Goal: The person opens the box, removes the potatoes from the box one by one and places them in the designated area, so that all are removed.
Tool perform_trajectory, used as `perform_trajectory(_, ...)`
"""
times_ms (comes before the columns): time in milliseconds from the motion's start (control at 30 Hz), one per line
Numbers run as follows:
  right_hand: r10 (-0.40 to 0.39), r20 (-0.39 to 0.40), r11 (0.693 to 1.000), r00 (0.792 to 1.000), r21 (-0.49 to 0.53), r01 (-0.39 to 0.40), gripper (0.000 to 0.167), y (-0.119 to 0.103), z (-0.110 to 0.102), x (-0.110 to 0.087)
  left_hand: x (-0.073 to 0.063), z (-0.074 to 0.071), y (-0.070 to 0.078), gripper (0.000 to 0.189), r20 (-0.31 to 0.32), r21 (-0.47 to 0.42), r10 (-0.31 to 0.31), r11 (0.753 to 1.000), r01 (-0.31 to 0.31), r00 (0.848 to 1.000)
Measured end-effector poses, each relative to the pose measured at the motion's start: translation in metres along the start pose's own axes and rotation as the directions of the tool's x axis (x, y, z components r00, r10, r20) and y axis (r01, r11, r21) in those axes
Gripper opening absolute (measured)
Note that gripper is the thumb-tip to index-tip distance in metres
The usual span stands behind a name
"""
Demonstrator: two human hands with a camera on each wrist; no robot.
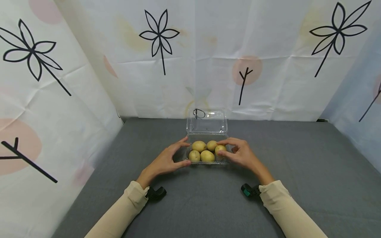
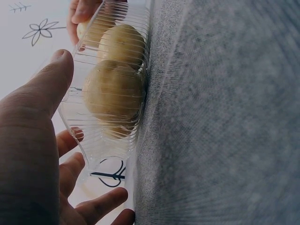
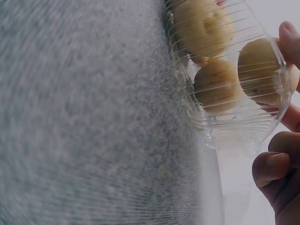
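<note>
A clear plastic clamshell box (image 1: 205,162) holds several small yellow potatoes (image 1: 207,156). Its hinged lid (image 1: 206,124) stands up at the back. At the box's right end, my right hand (image 1: 242,154) pinches one potato (image 1: 220,150) between thumb and fingers. The right wrist view has this potato (image 3: 259,70) higher than the one on the box floor (image 3: 218,86). My left hand (image 1: 165,159) is at the left end, thumb by the front corner and fingers spread along the far side. Part of that hand shows behind the ribbed wall in the left wrist view.
The box stands on a grey cloth-covered table (image 1: 196,201), close to its far edge. A white patterned sheet (image 1: 208,79) hangs behind the table and along both sides. Each wrist wears a black strap-on device, the left one (image 1: 156,194) and the right one (image 1: 250,190).
</note>
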State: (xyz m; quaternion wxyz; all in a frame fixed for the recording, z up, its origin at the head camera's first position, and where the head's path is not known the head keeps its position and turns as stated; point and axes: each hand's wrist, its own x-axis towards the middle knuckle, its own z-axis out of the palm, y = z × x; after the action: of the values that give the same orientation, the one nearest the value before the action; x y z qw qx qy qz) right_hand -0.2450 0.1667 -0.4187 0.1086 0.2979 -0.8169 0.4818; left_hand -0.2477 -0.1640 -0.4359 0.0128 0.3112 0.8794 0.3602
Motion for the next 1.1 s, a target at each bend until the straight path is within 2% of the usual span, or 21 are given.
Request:
perform_trajectory(233,-0.06,-0.055,0.998,0.997,0.003,0.06,0.032,-0.006,-0.001,-0.001,0.0,0.0,0.001,0.067,0.003,0.004,0.003,1.0,-0.003,1.0)
perform_trajectory(567,-0.121,-0.059,0.992,0.991,0.013,0.122,0.034,-0.019,0.002,-0.002,-0.001,0.0,0.0,0.066,-0.004,0.005,0.013,1.0,-0.013,1.0)
perform_trajectory(867,-0.215,-0.012,0.976,0.977,0.036,0.215,0.033,-0.032,0.012,-0.001,-0.001,0.0,0.001,0.067,0.001,-0.001,-0.007,1.0,0.007,1.0)
perform_trajectory(1100,-0.252,0.047,0.967,0.967,0.054,0.249,0.034,-0.041,0.029,-0.002,-0.001,0.0,0.001,0.067,-0.001,-0.003,-0.016,1.0,0.016,1.0)
